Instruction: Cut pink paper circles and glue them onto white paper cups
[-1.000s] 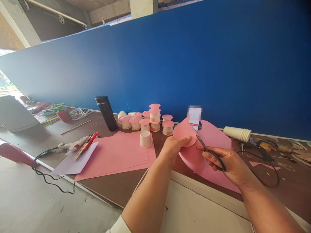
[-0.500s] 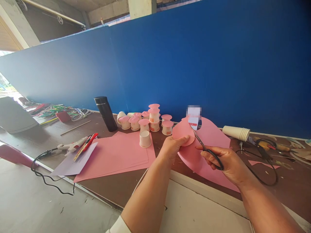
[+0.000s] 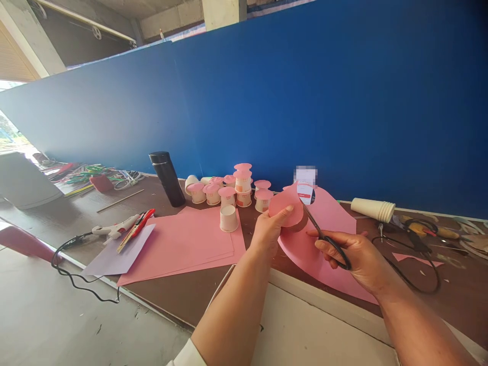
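Between the thumb and fingers of my left hand is a rounded piece of pink paper, held above the table. My right hand is closed round the black handles of a pair of scissors. The blades point up and left, against the edge of the pink piece. A larger curved pink sheet hangs behind and below both hands; whether it still joins the rounded piece at the blade tips, I cannot tell. Left of my hands, several paper cups with pink paper tops stand in a group, some stacked.
Pink sheets lie left, with a plain upturned cup on them. Beyond are a black flask, a glue gun and a red cutter. A phone leans near the blue wall. Nested cups and cables lie right.
The rounded pink piece has turned and tilted slightly in my left hand, and a gap now shows between its lower edge and the larger sheet. My right hand has barely moved.
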### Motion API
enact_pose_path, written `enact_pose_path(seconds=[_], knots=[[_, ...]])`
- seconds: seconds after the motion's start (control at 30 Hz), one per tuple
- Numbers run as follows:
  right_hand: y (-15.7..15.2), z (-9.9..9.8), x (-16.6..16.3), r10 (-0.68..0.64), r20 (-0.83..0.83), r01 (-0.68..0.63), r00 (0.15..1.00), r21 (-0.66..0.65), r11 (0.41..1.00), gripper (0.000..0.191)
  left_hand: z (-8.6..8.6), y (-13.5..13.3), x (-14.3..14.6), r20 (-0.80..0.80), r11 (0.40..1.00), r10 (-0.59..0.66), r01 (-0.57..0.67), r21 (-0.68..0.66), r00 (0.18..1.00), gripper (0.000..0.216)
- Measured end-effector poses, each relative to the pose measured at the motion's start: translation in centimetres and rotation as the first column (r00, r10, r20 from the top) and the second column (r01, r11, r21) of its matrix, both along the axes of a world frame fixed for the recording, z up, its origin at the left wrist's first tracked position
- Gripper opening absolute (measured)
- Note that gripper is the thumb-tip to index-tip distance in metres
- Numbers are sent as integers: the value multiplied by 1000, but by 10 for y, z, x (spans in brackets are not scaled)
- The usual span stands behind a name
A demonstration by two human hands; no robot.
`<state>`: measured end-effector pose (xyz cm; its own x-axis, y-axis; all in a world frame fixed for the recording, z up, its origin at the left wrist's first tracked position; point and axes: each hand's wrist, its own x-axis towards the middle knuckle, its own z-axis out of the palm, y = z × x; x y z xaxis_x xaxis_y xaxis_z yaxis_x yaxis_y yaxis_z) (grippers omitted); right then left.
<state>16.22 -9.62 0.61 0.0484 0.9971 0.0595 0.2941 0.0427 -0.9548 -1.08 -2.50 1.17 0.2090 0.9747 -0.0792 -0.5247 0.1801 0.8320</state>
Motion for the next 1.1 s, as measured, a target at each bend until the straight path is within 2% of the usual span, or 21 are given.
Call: enact_pose_path(seconds=[0.17,0.43,0.6,0.77,0.97,1.1], knots=[[1,-2,-2,52,-20,-52,998,-11,999,58,-2,1,1,34,999,32,-33,33,999,45],[1,-8,2,113,-84,-113,990,8,994,46,-6,3,3,-66,1000,-7,8,7,998,40],[3,-9,4,105,-41,-105,994,-5,994,47,-5,2,2,-130,1000,-28,29,10,991,40],[2,-9,6,93,26,-92,995,-18,996,50,-5,2,2,-127,1000,-24,24,-6,992,36],[3,-6,3,103,2,-103,995,-9,995,55,-5,3,3,-154,1000,-2,-1,-17,988,35],[3,-5,3,68,83,-68,994,-5,998,55,-4,2,2,-169,1000,-1,0,-3,986,35]])
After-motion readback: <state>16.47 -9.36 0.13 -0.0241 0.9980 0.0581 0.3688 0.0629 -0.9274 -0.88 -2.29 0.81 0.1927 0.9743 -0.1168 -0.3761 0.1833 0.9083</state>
